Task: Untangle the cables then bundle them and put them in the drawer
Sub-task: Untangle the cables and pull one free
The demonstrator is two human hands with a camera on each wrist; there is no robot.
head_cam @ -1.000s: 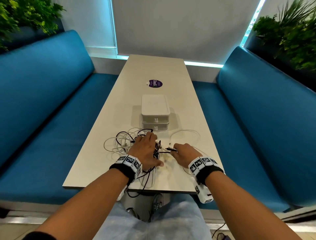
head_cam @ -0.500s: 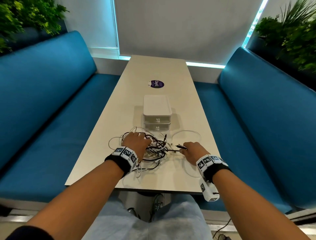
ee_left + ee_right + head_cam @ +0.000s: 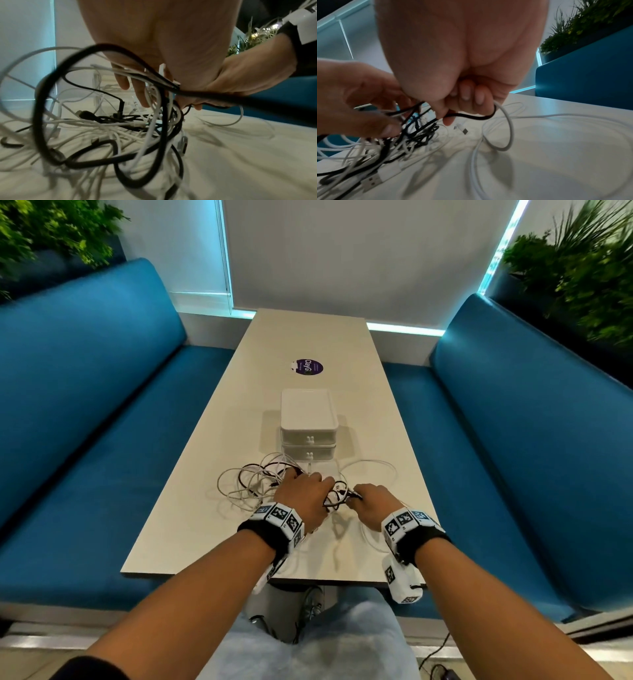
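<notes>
At nine o'clock of my left hand (image 3: 303,494), white loops spill from the tangle of cables (image 3: 274,484), which that hand pinches on the worktop (image 3: 191,525); nothing is sorted, bundled or stowed. My right hand (image 3: 375,501) pinches a black cable (image 3: 471,117) and possibly a white one. At twelve o'clock stand the shut drawers (image 3: 308,445), beyond them a purple sticker (image 3: 309,367) reading "ClayG".

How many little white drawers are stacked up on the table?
2. The top white plastic drawer sits directly on the bottom white plastic drawer, mid-table just beyond the tangle of black and white cables. Both look closed.
</notes>
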